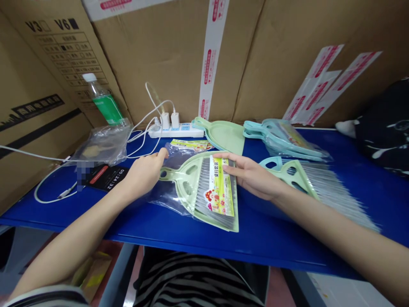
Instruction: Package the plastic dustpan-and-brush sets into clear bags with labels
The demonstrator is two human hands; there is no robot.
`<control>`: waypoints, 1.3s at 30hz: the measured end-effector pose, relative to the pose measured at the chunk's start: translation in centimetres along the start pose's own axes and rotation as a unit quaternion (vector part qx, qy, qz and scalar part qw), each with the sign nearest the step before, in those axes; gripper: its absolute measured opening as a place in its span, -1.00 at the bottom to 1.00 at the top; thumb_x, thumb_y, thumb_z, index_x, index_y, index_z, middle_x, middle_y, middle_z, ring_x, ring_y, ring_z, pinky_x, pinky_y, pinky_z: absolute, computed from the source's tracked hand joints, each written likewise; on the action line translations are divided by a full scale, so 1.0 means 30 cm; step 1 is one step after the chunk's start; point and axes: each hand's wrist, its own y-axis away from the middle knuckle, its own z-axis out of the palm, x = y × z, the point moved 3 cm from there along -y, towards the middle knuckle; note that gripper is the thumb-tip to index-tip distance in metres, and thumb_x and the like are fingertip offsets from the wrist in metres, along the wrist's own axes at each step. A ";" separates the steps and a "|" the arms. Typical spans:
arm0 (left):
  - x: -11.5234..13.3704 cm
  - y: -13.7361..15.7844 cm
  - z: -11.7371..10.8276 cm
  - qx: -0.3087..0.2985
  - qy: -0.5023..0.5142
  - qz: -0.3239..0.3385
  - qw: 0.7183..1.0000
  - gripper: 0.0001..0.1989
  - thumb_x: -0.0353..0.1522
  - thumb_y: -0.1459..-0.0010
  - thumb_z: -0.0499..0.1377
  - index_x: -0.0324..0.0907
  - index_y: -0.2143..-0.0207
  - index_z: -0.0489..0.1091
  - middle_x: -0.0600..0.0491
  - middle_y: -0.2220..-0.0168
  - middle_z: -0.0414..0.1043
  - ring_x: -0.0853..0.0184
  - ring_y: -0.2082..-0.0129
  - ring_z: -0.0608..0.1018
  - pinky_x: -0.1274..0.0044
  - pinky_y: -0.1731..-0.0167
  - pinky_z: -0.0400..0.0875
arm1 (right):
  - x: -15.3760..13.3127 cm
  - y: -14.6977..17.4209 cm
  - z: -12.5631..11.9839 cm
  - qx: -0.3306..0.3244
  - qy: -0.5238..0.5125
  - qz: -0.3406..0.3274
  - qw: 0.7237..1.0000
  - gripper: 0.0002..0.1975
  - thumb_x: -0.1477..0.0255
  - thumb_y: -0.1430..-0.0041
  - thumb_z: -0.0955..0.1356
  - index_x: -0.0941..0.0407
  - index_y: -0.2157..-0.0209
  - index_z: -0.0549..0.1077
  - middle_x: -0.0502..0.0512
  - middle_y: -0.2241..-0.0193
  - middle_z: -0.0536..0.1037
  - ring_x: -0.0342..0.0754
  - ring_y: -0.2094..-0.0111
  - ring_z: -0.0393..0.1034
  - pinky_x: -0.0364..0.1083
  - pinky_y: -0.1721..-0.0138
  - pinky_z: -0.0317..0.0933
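A green dustpan and brush set (188, 183) lies flat in front of me, a printed card (220, 192) across its grey bristles. My right hand (249, 172) grips the set's far right edge, thumb on the card and the other fingers partly hidden. Around the handle end spreads a clear plastic bag (171, 202). My left hand (145, 170) is closed at the bag's left side, apparently pinching its film beside the handle; the fingertips are partly hidden. How far the set sits inside the bag is hard to tell.
Behind are a green dustpan (225, 134), more cards (188, 144) and bagged blue dustpans (284, 138). Loose brushes (332, 187) lie right, partly behind my forearm. A phone (107, 177), cables, a power strip (177, 131), plastic bags (105, 143) and a bottle (105, 104) occupy the left.
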 end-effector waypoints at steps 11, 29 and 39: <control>0.001 0.008 -0.017 0.059 0.040 0.015 0.997 -0.69 -0.49 -0.14 -0.03 -0.12 0.09 0.34 0.07 0.19 0.56 0.21 0.26 0.60 0.49 0.37 0.39 | -0.007 -0.010 -0.003 0.037 0.028 -0.010 0.999 -0.60 0.57 -0.17 0.24 0.05 -0.05 0.35 0.05 0.24 0.56 -0.11 0.29 0.46 -0.05 0.17 0.34; 0.012 0.001 0.000 -0.001 -0.010 0.013 1.000 -0.69 -0.43 -0.16 0.06 -0.19 0.03 0.29 -0.01 0.22 0.56 0.15 0.25 0.60 0.44 0.33 0.43 | -0.004 -0.021 -0.017 0.042 0.040 0.014 0.998 -0.79 0.56 -0.13 0.30 0.06 0.18 0.38 0.01 0.30 0.55 -0.11 0.27 0.44 -0.10 0.23 0.31; 0.018 0.008 -0.010 -0.006 -0.035 0.002 0.999 -0.75 -0.40 -0.17 0.04 -0.20 0.08 0.29 -0.03 0.23 0.55 0.14 0.27 0.60 0.45 0.37 0.40 | -0.012 -0.018 -0.015 0.031 0.047 0.020 0.998 -0.85 0.54 -0.15 0.29 0.06 0.24 0.42 0.02 0.27 0.54 -0.11 0.27 0.44 -0.08 0.19 0.32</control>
